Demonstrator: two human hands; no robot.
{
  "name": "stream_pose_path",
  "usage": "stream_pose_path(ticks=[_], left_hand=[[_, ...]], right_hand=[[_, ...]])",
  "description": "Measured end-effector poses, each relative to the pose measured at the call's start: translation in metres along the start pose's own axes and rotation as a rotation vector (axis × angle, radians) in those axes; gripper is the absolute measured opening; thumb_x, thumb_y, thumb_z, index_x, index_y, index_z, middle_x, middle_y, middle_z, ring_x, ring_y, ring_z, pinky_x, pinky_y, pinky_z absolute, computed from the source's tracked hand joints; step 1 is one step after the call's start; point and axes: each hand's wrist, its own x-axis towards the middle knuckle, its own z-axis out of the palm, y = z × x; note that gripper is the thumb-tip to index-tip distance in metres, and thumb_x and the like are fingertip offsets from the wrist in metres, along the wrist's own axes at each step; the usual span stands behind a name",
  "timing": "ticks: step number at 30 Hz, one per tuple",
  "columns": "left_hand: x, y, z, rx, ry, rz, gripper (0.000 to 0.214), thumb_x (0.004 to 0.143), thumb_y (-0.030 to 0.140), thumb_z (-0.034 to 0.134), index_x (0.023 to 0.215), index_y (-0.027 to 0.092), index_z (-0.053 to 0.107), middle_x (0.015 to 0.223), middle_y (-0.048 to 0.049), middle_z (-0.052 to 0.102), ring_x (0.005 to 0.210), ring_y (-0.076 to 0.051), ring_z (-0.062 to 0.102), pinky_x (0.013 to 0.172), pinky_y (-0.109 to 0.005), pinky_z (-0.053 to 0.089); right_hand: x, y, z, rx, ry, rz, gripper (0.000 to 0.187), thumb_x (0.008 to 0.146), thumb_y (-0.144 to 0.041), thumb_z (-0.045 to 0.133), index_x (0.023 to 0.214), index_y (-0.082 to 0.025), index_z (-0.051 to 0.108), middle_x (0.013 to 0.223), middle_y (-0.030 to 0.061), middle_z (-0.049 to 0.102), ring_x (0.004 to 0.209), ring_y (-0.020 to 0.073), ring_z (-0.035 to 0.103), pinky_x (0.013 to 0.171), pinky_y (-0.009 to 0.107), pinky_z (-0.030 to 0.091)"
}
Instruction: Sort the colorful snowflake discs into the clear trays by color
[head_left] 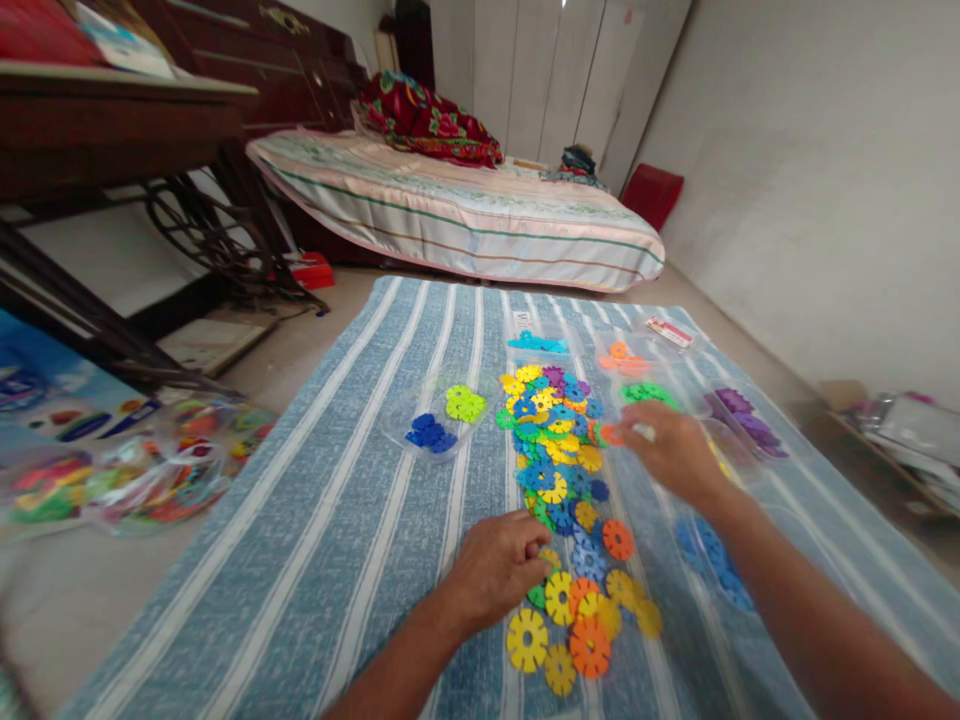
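A long heap of flat plastic snowflake discs [559, 470] in yellow, blue, orange, green and purple lies on a blue striped cloth [360, 500]. My left hand [495, 568] rests at the heap's near left edge, fingers curled onto the discs there; what it holds, if anything, is hidden. My right hand [671, 450] reaches over the heap's right side, fingers pinched on an orange disc [611, 434]. Clear bags hold sorted discs: blue and lime [442, 420], cyan [538, 345], orange [626, 358], green [646, 393], purple [746, 415], blue [712, 560].
A bed [457, 205] with a red floral bundle stands beyond the cloth. A dark wooden table with an iron treadle base [202, 230] is at the left. Bags of mixed coloured pieces [142, 475] lie on the floor at left. A wall runs along the right.
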Motion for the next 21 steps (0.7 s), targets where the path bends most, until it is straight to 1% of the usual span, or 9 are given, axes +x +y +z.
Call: stream_pose_path(ticks=[1,3,4,5,7,9,12,17,21], left_hand=[[0.000,0.000,0.000,-0.002,-0.002,0.000,0.011,0.069,0.016,0.055,0.077,0.019,0.062,0.070,0.0030,0.055,0.066,-0.010,0.049,0.059,-0.018,0.035],[0.000,-0.001,0.000,-0.002,-0.007,-0.003,0.011,0.069,0.016,0.055,0.077,0.019,0.062,0.070,0.0030,0.055,0.066,-0.010,0.050,0.059,-0.018,0.035],[0.000,-0.001,0.000,-0.003,-0.007,-0.003,0.011,0.069,0.016,0.055,0.076,0.019,0.062,0.069,0.0030,0.055,0.065,-0.010,0.050,0.059,-0.018,0.035],[-0.001,-0.001,0.000,-0.004,-0.005,-0.003,0.010,0.070,0.017,0.055,0.076,0.019,0.062,0.069,0.0029,0.055,0.065,-0.010,0.050,0.059,-0.018,0.035],[-0.001,-0.001,0.000,-0.005,-0.006,-0.002,0.011,0.069,0.016,0.055,0.076,0.019,0.062,0.069,0.0029,0.055,0.065,-0.010,0.050,0.059,-0.018,0.035],[-0.001,0.000,-0.001,-0.002,-0.008,-0.006,0.010,0.069,0.016,0.055,0.075,0.019,0.062,0.069,0.0029,0.055,0.065,-0.010,0.050,0.058,-0.018,0.034],[0.000,0.001,-0.002,0.000,-0.006,-0.008,0.010,0.069,0.015,0.055,0.074,0.019,0.062,0.068,0.0028,0.055,0.065,-0.010,0.050,0.057,-0.018,0.034],[0.000,-0.001,-0.001,-0.008,-0.003,0.003,0.008,0.070,0.016,0.054,0.073,0.019,0.061,0.068,0.0028,0.055,0.066,-0.010,0.050,0.058,-0.018,0.033],[0.000,-0.004,0.000,-0.003,-0.009,-0.006,0.008,0.070,0.016,0.054,0.073,0.019,0.061,0.067,0.0028,0.055,0.066,-0.010,0.050,0.058,-0.018,0.033]], right_hand=[[0.022,0.009,-0.008,-0.058,0.080,0.045,0.017,0.078,-0.029,0.052,0.072,-0.019,0.065,0.087,0.0051,0.066,0.085,0.0195,0.060,0.081,0.034,0.044],[0.065,0.025,-0.023,-0.129,0.192,0.107,0.017,0.075,-0.029,0.054,0.074,-0.017,0.066,0.088,0.0062,0.066,0.083,0.0201,0.060,0.079,0.034,0.043],[0.084,0.032,-0.029,-0.119,0.244,0.155,0.016,0.073,-0.030,0.057,0.073,-0.016,0.066,0.084,0.0058,0.066,0.079,0.0194,0.059,0.077,0.034,0.043],[0.100,0.039,-0.034,-0.062,0.261,0.215,0.018,0.071,-0.031,0.060,0.072,-0.015,0.067,0.077,0.0052,0.066,0.072,0.0180,0.058,0.072,0.032,0.044],[0.120,0.049,-0.038,0.044,0.286,0.317,0.023,0.070,-0.034,0.061,0.071,-0.012,0.067,0.063,0.0037,0.062,0.058,0.0144,0.053,0.060,0.029,0.043],[0.128,0.056,-0.033,0.171,0.280,0.383,0.025,0.069,-0.034,0.062,0.070,-0.009,0.066,0.057,0.0027,0.059,0.050,0.0113,0.049,0.052,0.026,0.040],[0.128,0.065,-0.020,0.308,0.263,0.432,0.021,0.067,-0.029,0.064,0.065,-0.008,0.064,0.056,0.0029,0.059,0.049,0.0095,0.049,0.050,0.024,0.041],[0.139,0.074,-0.002,0.297,0.255,0.448,0.014,0.064,-0.021,0.066,0.056,-0.011,0.060,0.050,0.0030,0.058,0.046,0.0115,0.051,0.047,0.025,0.041],[0.154,0.081,-0.001,0.234,0.245,0.364,0.020,0.067,-0.025,0.064,0.054,-0.011,0.059,0.046,0.0040,0.056,0.046,0.0128,0.051,0.048,0.026,0.040]])
